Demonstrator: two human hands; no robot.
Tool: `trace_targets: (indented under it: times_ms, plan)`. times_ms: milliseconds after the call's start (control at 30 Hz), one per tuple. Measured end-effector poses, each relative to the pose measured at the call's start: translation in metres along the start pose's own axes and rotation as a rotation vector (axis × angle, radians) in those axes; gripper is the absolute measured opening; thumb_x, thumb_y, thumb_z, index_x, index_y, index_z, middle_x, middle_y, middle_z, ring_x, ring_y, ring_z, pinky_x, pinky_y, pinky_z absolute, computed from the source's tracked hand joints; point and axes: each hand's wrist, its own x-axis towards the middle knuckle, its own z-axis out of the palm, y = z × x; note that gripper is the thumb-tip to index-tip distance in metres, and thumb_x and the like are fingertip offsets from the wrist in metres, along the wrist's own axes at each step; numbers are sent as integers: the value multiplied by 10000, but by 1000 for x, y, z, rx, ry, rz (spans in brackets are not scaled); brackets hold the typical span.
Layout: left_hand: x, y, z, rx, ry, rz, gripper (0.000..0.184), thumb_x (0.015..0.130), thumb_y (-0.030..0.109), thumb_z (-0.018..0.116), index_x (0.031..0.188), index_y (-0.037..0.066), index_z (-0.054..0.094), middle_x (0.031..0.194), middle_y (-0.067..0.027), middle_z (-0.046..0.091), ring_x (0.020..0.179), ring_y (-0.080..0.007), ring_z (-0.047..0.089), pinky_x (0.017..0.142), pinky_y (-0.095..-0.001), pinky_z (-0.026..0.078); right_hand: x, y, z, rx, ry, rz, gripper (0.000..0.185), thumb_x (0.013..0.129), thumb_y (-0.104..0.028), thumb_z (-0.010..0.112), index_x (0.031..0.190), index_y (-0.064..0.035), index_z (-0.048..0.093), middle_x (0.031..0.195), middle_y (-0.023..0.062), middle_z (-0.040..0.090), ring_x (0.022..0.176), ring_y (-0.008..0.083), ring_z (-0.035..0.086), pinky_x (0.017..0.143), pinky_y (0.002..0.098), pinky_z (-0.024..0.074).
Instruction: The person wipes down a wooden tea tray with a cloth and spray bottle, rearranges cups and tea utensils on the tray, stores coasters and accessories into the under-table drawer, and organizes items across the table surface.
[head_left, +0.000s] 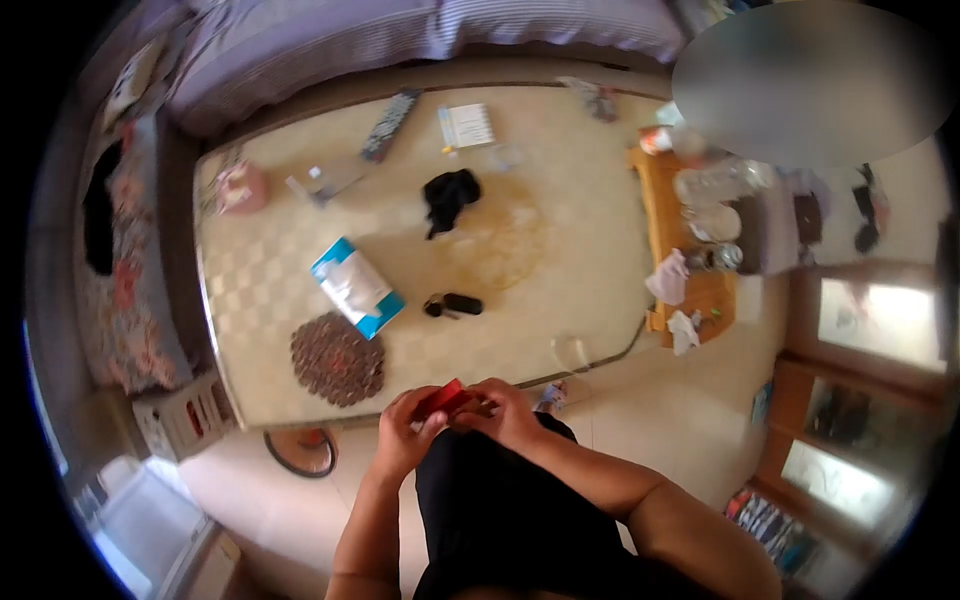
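Just past the near edge of a pale table [400,225], above the person's black-clothed lap, a small red object [446,399] is held between both hands. My left hand [409,425] has its fingers closed on the left side of it. From the right, my right hand [503,411] grips it with bent fingers. What exactly the red object is cannot be made out. Nearest on the table are a round brown mat [337,360], a blue and white tissue pack [357,287] and a black key fob [462,304].
Farther back lie a crumpled black cloth [450,198], a dark remote [390,125], a white booklet [467,125] and a pink container [241,187]. An orange wooden stand [657,200] with jars is at the right. A sofa [330,50] borders the far side.
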Motion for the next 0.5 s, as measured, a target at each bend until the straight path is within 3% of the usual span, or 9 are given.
trace_targets:
  times_ms: [133, 233, 333, 433, 500]
  plan:
    - [0, -17, 24, 2, 26, 16, 342, 754, -5, 691, 1084, -18, 599, 951, -143, 641, 850, -220, 650, 754, -309, 521, -4, 5, -14, -10, 6, -42, 367, 754, -169, 761, 1065, -35, 618, 931, 117, 624, 834, 242, 630, 730, 326, 514]
    - [5, -5, 41, 185, -20, 43, 337, 744, -26, 681, 1072, -17, 607, 932, -156, 651, 830, -253, 649, 749, -323, 515, -10, 1, -34, 0, 153, -250, 368, 762, -132, 736, 1095, -45, 606, 957, 105, 627, 918, 251, 607, 788, 330, 494]
    - [9, 1, 65, 317, -101, 84, 461, 723, -22, 697, 1161, -9, 555, 995, -159, 640, 856, -266, 639, 756, -330, 511, -14, 24, -67, -145, 34, -215, 355, 768, -113, 720, 1099, -51, 607, 976, 88, 629, 1004, 251, 580, 840, 330, 475]
    - [12, 10, 103, 276, -117, -11, 654, 702, -17, 727, 1289, 2, 439, 1121, -149, 597, 890, -237, 618, 755, -319, 503, -20, 43, -100, -25, 50, -111, 342, 777, -122, 723, 1088, -42, 605, 984, 84, 634, 916, 217, 623, 742, 308, 509]
    - [15, 10, 128, 235, -29, -33, 647, 704, -17, 729, 1284, 4, 443, 1125, -137, 593, 878, -225, 615, 751, -320, 503, -22, 53, -121, 63, 94, -96, 335, 780, -137, 731, 1067, -25, 598, 970, 96, 640, 821, 189, 644, 659, 293, 519]
